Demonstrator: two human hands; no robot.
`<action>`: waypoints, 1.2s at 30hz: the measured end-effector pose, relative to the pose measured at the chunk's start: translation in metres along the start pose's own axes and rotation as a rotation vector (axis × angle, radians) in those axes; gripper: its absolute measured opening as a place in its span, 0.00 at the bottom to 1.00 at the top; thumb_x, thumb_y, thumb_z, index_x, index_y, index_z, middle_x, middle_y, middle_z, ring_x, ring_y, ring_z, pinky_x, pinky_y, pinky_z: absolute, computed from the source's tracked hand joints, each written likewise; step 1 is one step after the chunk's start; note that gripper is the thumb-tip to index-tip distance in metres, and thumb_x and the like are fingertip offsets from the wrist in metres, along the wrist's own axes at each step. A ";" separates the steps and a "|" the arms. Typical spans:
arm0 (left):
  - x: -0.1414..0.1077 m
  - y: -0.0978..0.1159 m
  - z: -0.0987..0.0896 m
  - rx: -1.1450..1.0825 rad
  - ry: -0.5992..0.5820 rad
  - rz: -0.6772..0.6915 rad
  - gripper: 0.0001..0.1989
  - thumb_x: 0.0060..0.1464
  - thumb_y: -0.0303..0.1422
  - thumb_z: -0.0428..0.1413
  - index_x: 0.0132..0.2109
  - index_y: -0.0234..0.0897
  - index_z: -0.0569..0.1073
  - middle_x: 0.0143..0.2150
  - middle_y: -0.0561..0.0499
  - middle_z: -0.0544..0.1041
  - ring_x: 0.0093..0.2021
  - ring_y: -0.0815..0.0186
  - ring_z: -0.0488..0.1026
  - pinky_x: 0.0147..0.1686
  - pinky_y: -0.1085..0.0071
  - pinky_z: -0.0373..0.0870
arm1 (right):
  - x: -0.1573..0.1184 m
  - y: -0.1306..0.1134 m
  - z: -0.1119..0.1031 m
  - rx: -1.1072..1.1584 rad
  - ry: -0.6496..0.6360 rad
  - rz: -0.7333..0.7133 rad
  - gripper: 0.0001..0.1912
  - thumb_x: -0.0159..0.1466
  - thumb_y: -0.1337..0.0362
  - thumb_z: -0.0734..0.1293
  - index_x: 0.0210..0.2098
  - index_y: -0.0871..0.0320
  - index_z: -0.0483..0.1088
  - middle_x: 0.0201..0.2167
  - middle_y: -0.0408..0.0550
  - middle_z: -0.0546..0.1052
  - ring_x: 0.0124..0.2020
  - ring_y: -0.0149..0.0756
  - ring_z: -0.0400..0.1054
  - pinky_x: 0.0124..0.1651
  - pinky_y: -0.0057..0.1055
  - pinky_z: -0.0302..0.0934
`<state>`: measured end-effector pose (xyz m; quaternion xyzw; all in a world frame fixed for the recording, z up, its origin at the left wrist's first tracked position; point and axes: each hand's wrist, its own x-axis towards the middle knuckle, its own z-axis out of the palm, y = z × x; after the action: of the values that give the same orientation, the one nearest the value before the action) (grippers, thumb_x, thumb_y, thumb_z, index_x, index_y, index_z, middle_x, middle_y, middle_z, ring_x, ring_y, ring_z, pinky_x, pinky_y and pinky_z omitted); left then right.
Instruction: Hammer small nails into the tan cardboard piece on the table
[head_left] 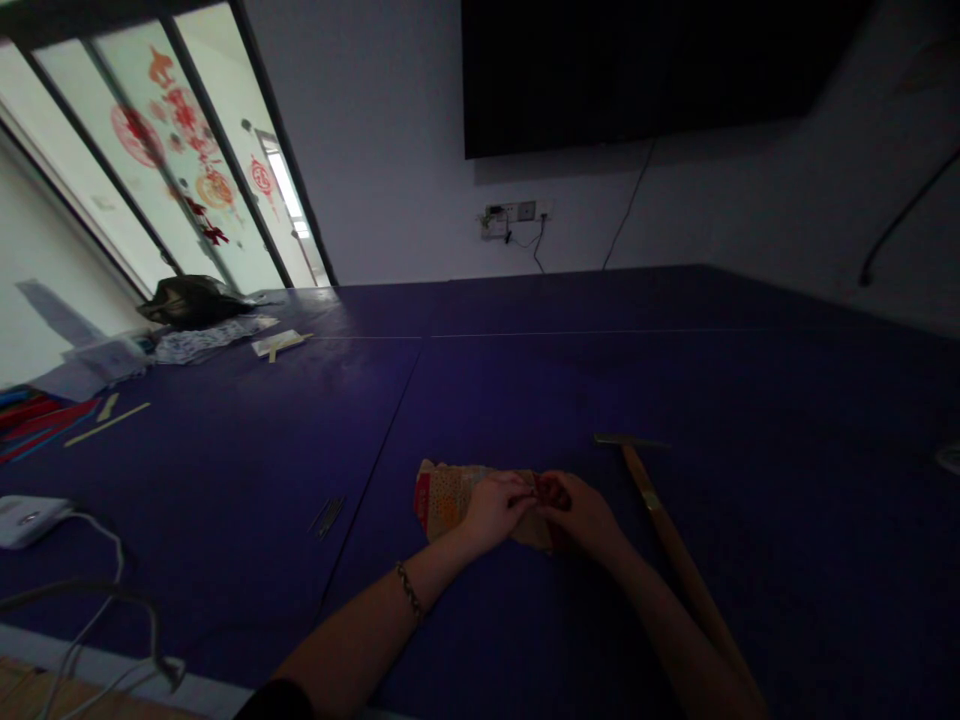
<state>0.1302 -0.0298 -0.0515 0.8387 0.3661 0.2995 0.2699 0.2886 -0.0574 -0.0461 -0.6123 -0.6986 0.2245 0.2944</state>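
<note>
A flat, irregular piece of tan and red printed packaging [444, 500], perhaps cardboard, lies on the dark blue surface in front of me. My left hand [496, 512] rests over its middle, with thumb and fingers pinched together. From the right, my right hand [579, 510] meets it at the packaging's right part, its fingers curled and also pinched. Whatever is between the fingertips is too small and dark to make out. Beside my right forearm lies a hammer [651, 492] with a wooden handle and a thin metal head. Several thin grey nails [328, 515] are left of the packaging.
A white device [34, 520] with cables sits at the left edge. Red and blue strips [45, 425], a yellowish stick [107, 425], a white pad [277, 343] and a dark bag [196, 300] lie farther back left. A wall with a black screen [637, 75] stands behind.
</note>
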 end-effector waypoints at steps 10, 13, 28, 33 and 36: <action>0.000 -0.002 -0.001 -0.051 -0.011 0.003 0.07 0.51 0.28 0.53 0.34 0.37 0.76 0.33 0.50 0.77 0.36 0.66 0.71 0.39 0.71 0.66 | -0.001 -0.001 0.000 0.006 -0.006 0.007 0.11 0.48 0.70 0.65 0.33 0.57 0.67 0.27 0.44 0.69 0.29 0.35 0.65 0.32 0.30 0.59; 0.000 -0.002 -0.001 -0.069 -0.003 0.005 0.07 0.52 0.28 0.53 0.31 0.36 0.75 0.32 0.50 0.76 0.35 0.66 0.71 0.37 0.73 0.66 | 0.000 0.000 0.000 0.001 -0.007 0.011 0.12 0.48 0.70 0.65 0.33 0.57 0.66 0.27 0.44 0.69 0.29 0.36 0.65 0.32 0.31 0.59; 0.000 -0.001 0.000 -0.043 0.010 -0.014 0.06 0.51 0.30 0.53 0.32 0.36 0.76 0.31 0.50 0.76 0.34 0.66 0.71 0.37 0.72 0.65 | -0.001 -0.001 0.000 0.000 0.001 0.011 0.12 0.48 0.70 0.65 0.33 0.55 0.66 0.27 0.43 0.69 0.29 0.36 0.65 0.33 0.31 0.59; 0.001 0.000 0.000 0.026 0.005 0.008 0.05 0.51 0.28 0.54 0.31 0.35 0.75 0.30 0.50 0.75 0.34 0.66 0.71 0.36 0.73 0.65 | -0.001 0.000 -0.001 0.009 -0.003 0.011 0.12 0.48 0.69 0.65 0.33 0.57 0.66 0.27 0.44 0.69 0.29 0.36 0.64 0.32 0.30 0.59; 0.001 0.000 0.000 0.053 0.012 0.017 0.05 0.50 0.27 0.54 0.30 0.34 0.75 0.30 0.50 0.74 0.33 0.66 0.70 0.35 0.74 0.64 | -0.001 0.001 0.000 0.016 -0.008 0.010 0.12 0.48 0.69 0.65 0.34 0.57 0.66 0.26 0.44 0.69 0.28 0.36 0.64 0.32 0.31 0.59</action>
<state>0.1310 -0.0289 -0.0514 0.8468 0.3684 0.2971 0.2426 0.2895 -0.0578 -0.0465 -0.6125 -0.6950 0.2340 0.2951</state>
